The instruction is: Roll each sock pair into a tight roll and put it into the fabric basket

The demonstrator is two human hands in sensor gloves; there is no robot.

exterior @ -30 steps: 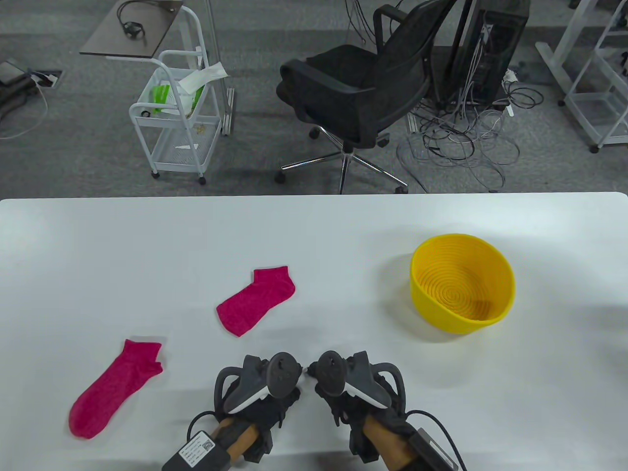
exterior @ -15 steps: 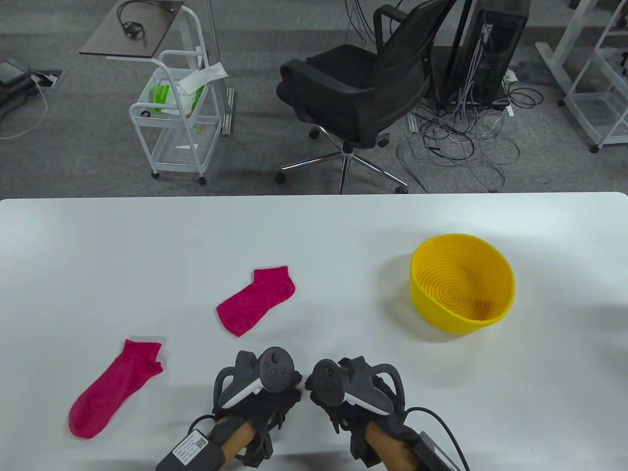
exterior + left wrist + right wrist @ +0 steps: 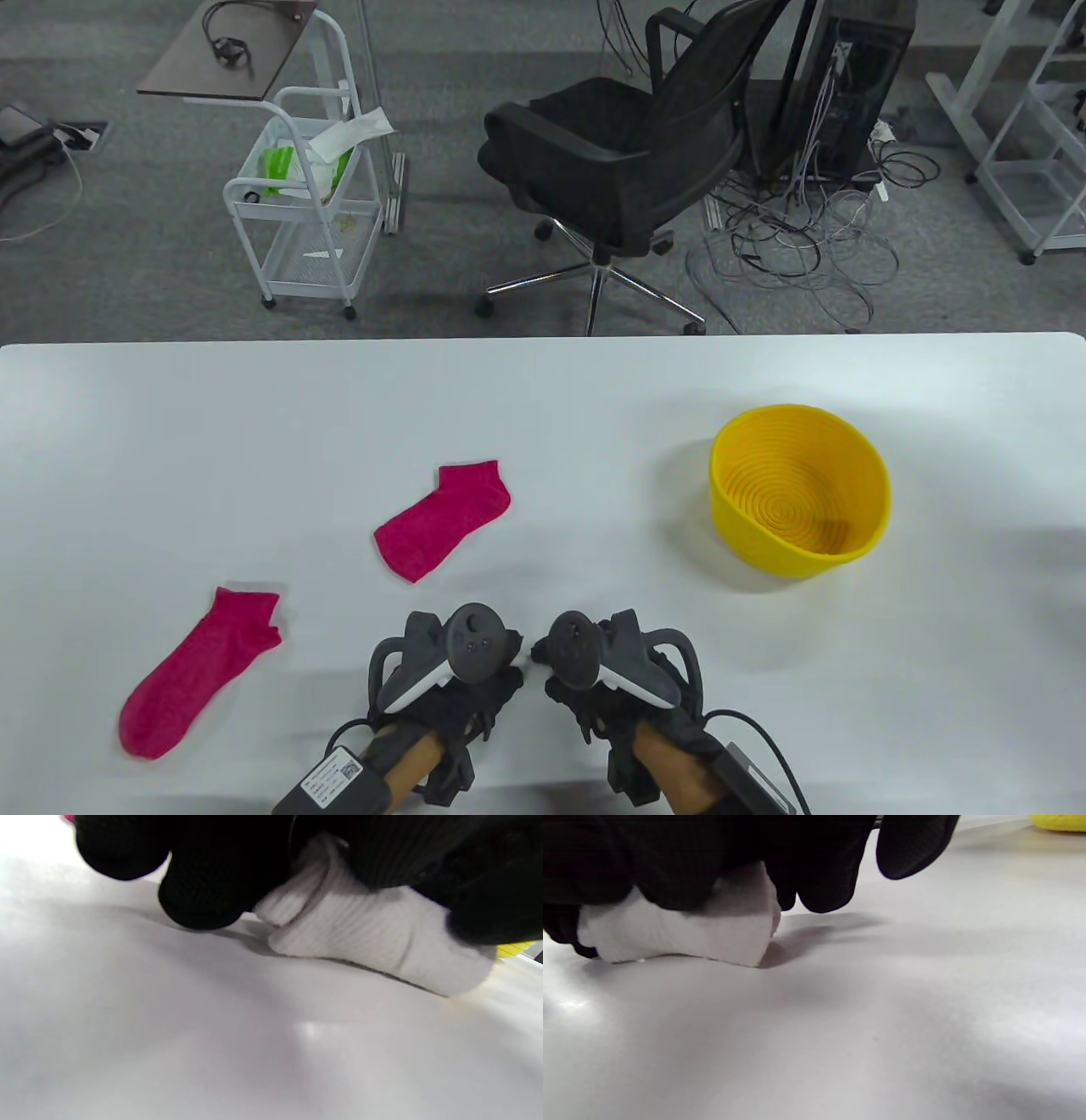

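Both hands, left hand (image 3: 450, 679) and right hand (image 3: 607, 679), curl around a white sock roll (image 3: 373, 938) on the table (image 3: 543, 407) at bottom center (two pink socks (image 3: 441, 519) left); yellow basket (image 3: 799, 492) right.

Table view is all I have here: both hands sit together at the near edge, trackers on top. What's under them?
Observer: A white sock roll, on the table.
Operator: Gripped by both hands?
Observer: Yes. The left hand curls its fingers over one end.
Operator: And the right?
Observer: The right hand wraps the other end, fingers over the top.
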